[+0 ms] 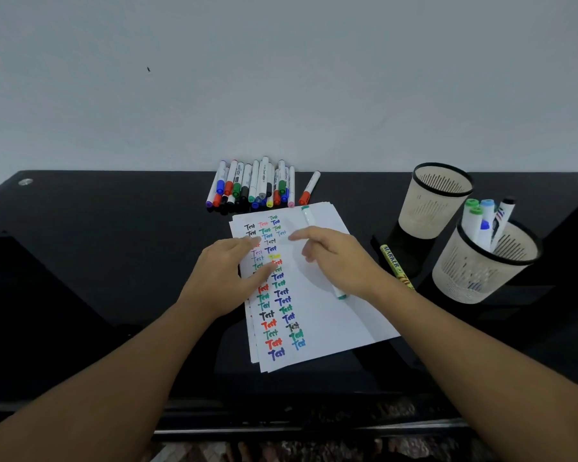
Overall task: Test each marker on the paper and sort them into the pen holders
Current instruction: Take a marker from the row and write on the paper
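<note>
Both hands lay on the paper [317,315]: the left hand [229,275] pressed flat with fingers spread, the right hand [337,258] hovered half-curled over a teal marker [309,221] lying loose, gripping nothing clearly. Untested markers [254,186] waited at twelve o'clock, holders [488,258] at two. That loose marker could have rolled off, or wet ink smeared under the left palm.

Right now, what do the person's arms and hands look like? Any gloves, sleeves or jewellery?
Both arms are bare from the bottom edge of the picture to the fingertips: no sleeves show. The left hand and the right hand wear no gloves, and no rings, watch or wristbands can be seen. No markings show on them either.
</note>
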Tool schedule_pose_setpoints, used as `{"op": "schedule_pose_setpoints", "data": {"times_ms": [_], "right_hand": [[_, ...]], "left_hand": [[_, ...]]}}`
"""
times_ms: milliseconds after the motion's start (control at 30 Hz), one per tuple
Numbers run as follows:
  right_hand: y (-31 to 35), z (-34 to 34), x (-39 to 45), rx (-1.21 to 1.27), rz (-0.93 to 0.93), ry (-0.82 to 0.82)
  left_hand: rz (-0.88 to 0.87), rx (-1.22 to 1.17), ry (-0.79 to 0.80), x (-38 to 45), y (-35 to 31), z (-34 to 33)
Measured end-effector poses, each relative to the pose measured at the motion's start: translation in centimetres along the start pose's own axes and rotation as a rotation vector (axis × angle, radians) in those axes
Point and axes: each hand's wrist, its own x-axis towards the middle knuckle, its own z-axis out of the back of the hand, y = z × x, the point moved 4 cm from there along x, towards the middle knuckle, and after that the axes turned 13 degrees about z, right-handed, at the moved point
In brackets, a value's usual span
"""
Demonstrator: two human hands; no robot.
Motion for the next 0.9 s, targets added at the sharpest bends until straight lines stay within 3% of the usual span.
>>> {"op": "schedule_pose_setpoints", "data": {"times_ms": [100, 200, 400, 900], "right_hand": [[-0.4, 0.9, -0.9, 0.145, -0.056, -0.026], [-0.7, 2.1, -1.7, 0.125, -0.043, -0.088], [-0.1, 3.7, -3.9, 0.155, -0.140, -0.226], [3.3, 10.7, -10.7, -0.248, -0.006, -0.527]], "left_hand": [[0.018, 0.062, 0.132, 0.0, -0.3, -0.2], [0.029, 0.225, 0.291, -0.3, -0.7, -0.8], [0.000, 0.330, 0.429, -2.2, -1.8, -1.6], [-0.026, 0.322, 0.323, -3.7, -1.6, -2.1]]}}
